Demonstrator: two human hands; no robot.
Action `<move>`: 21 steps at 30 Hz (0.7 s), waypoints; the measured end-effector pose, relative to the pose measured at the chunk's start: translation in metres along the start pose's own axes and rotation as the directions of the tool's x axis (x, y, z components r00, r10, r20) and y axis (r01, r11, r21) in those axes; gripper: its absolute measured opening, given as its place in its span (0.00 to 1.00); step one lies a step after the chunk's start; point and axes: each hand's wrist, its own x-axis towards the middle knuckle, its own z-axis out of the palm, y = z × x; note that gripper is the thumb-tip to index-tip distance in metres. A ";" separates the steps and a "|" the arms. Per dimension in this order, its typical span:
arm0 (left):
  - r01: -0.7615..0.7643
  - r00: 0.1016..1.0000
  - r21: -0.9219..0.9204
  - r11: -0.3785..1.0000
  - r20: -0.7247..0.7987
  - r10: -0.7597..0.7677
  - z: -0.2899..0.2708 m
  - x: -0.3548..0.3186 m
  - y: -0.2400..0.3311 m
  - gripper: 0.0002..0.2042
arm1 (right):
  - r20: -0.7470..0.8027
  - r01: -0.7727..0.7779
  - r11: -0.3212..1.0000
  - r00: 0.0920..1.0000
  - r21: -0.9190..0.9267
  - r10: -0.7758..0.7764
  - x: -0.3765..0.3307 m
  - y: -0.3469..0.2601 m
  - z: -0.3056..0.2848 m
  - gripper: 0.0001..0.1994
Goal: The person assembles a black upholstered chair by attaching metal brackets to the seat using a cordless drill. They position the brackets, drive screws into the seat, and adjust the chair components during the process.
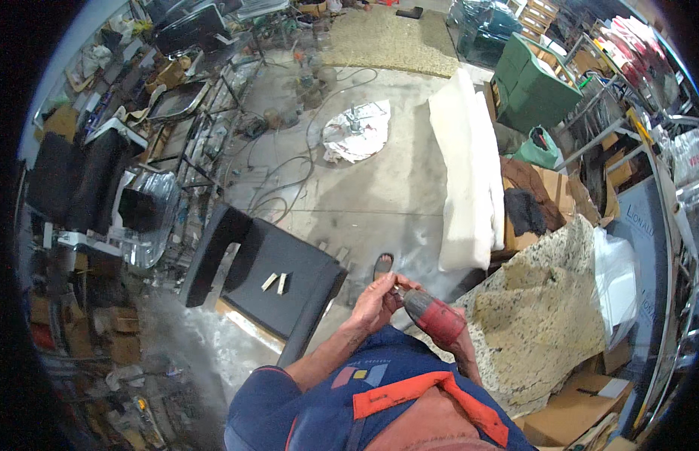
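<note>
Close in front of my body is a power tool (pixel 438 314) with a red body and a dark grey front, which looks like a drill. My right hand (pixel 460 340) is wrapped round it from the right, mostly hidden behind the tool body. My left hand (pixel 376 302) is closed at the tool's narrow front end, its fingertips together there; any small part between them is too small to make out. To the left stands a black upholstered chair (pixel 251 259). Two short pale strips (pixel 282 283) lie on its seat.
A long white foam slab (pixel 470 180) stands to the right, beside a speckled foam block (pixel 537 316). Farther off, a white sheet (pixel 357 131) with a metal piece on it lies on the floor near a trailing hose (pixel 289 184). Cluttered racks (pixel 206 128) line the left.
</note>
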 end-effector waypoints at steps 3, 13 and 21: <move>-0.081 0.996 0.034 0.996 0.035 0.080 0.003 0.078 0.031 0.19 | 0.003 -0.027 0.979 1.000 0.201 0.027 0.077 0.036 -0.027 0.23; -0.129 0.991 0.130 0.983 0.048 0.123 0.048 0.352 0.173 0.21 | 0.059 -0.039 0.986 0.998 0.160 0.030 0.360 0.091 -0.161 0.18; -0.110 0.992 0.192 0.975 -0.044 0.120 0.080 0.544 0.238 0.24 | 0.044 0.087 0.988 0.995 0.130 -0.093 0.552 0.155 -0.246 0.13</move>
